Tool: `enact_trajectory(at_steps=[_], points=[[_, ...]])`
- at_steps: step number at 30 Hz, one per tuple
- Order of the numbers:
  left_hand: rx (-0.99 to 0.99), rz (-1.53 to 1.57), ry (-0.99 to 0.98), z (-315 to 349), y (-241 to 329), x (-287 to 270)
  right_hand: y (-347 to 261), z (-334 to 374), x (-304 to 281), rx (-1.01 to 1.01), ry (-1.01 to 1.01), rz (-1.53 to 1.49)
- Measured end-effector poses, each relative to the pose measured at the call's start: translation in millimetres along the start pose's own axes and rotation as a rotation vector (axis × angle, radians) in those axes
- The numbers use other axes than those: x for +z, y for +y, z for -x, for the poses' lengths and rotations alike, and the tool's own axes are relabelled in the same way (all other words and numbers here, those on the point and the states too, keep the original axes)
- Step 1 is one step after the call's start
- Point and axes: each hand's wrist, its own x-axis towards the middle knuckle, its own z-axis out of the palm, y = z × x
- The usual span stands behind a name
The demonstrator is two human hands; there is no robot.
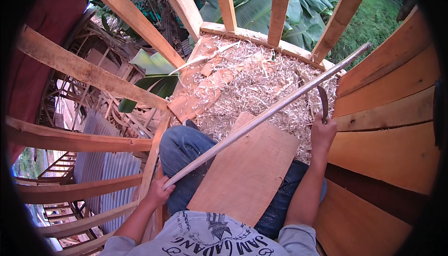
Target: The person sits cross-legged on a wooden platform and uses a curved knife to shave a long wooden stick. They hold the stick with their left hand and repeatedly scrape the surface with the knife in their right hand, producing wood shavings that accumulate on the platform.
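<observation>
A long, pale wooden pole runs slantwise across the view, from the lower left up to the far right. Its near end is gripped by my left hand, fingers wrapped round it. My right hand is closed round the handle of a curved, dark-bladed knife. The blade points up and away, close beneath the pole; whether it touches the wood I cannot tell. Across my lap lies a flat wooden board, under the pole and apart from both hands.
Curly wood shavings cover the floor ahead, with flat planks partly under them. Wooden slats rail the left and far sides. A plank wall stands close on the right. Corrugated sheets and large leaves lie beyond.
</observation>
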Motion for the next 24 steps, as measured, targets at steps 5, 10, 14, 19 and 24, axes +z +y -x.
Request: enact_trajectory(at_steps=[5, 10, 14, 19, 24], points=[[0.023, 0.036, -0.048, -3, -14, -4, -58, 73, 3, -0.429, -0.186, -0.039], [0.016, 0.075, -0.072, -6, -17, -6, -81, 92, 14, -0.524, -0.298, 0.047], [-0.007, 0.06, -0.064, -5, -13, -5, -62, 66, 13, -0.346, -0.12, 0.03], [-0.067, 0.005, -0.076, -9, 0, -9, -54, 51, 4, -0.267, -0.087, 0.092], [-0.044, 0.03, -0.09, -9, -3, -10, -50, 51, 4, -0.26, -0.051, 0.123]])
